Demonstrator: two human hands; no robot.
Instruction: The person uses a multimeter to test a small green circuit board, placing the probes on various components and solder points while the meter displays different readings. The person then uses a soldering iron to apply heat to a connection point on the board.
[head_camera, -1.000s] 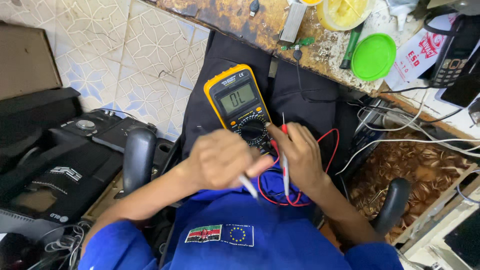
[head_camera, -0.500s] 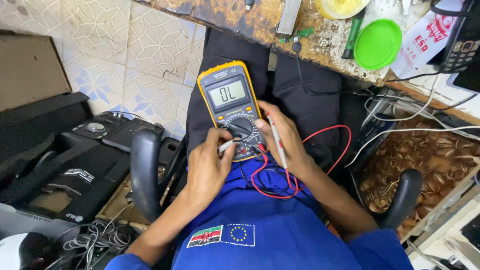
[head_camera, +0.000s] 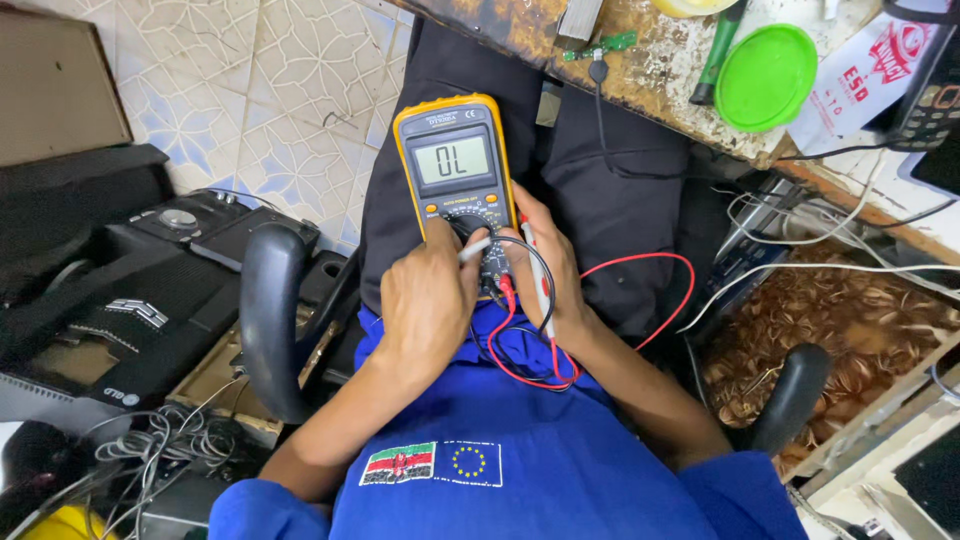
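A yellow-edged digital multimeter with a lit grey display lies on my lap, on dark trousers. My left hand rests on its lower part, fingers at the black dial, with a thin white probe held between the fingers. My right hand grips the meter's lower right side and holds a second probe against it. Red and black test leads loop from the meter's sockets across my blue shirt.
A worn workbench at the top carries a green lid, a green-handled tool and a small green circuit board. Black chair armrests flank me. Black equipment and tangled cables lie left; white cables right.
The view has drifted slightly; the meter sits a little lower in frame. My left fingers have moved onto the dial, and both hands stay on the meter with the probes.
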